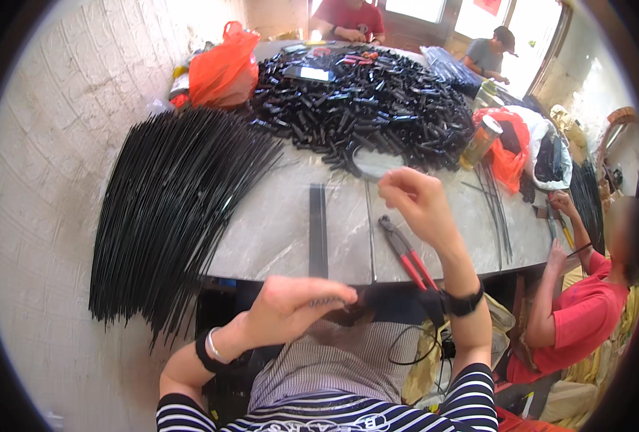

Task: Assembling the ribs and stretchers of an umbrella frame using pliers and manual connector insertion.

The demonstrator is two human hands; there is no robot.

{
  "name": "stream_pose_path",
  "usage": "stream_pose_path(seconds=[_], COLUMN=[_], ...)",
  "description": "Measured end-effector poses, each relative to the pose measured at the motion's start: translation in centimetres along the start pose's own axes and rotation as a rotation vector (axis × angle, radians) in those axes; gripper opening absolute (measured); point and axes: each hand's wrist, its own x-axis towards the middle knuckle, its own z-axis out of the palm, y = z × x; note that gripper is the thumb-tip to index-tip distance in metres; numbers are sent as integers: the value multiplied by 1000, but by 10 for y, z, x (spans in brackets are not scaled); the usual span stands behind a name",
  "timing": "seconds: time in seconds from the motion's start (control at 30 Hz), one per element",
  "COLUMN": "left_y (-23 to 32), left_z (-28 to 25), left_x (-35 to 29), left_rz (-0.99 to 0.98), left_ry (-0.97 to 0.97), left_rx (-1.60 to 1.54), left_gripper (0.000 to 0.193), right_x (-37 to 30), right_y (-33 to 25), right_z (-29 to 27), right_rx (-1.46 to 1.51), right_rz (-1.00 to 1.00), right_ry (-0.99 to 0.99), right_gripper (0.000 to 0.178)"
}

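My left hand (287, 311) hovers at the table's near edge, its fingers pressed together. Something small and dark shows along the fingertips, too small to name. Farther out, my right hand (419, 205) is raised over the table with thumb and forefinger pinched; whatever lies between them cannot be made out. Just beyond it is a round, pale, shallow dish (378, 163). A long dark flat strip (318, 230) lies pointing away from me, beyond my left hand. Below my right hand lie end-cutting pincers (406, 253) with red handles, reaching over the table's edge.
A thick bundle of thin black rods (175, 209) fans over the left side. Short black pieces (362, 101) form a big heap beyond. Bags stand around it, including an orange one (224, 72). At right, a person in red (582, 317) handles pliers; two more people sit at the back.
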Motion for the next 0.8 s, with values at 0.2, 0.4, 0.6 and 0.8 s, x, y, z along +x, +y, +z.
stream_pose_path(seconds=[0.2, 0.4, 0.6, 0.8], left_y=[-5, -5, -1, -2], left_z=[5, 10, 9, 8], left_x=[3, 2, -1, -2], left_rz=[-17, 40, 6, -20], left_ry=[64, 114, 106, 108], left_rx=[-14, 3, -9, -54], left_gripper=[19, 19, 20, 20], right_x=[-82, -95, -98, -96], right_y=[-81, -90, -95, -99], right_z=[9, 15, 17, 18], right_rx=[-367, -493, -490, -513], right_rz=[-407, -542, -551, -564], right_ry=[22, 48, 60, 56], right_gripper=[18, 34, 34, 33])
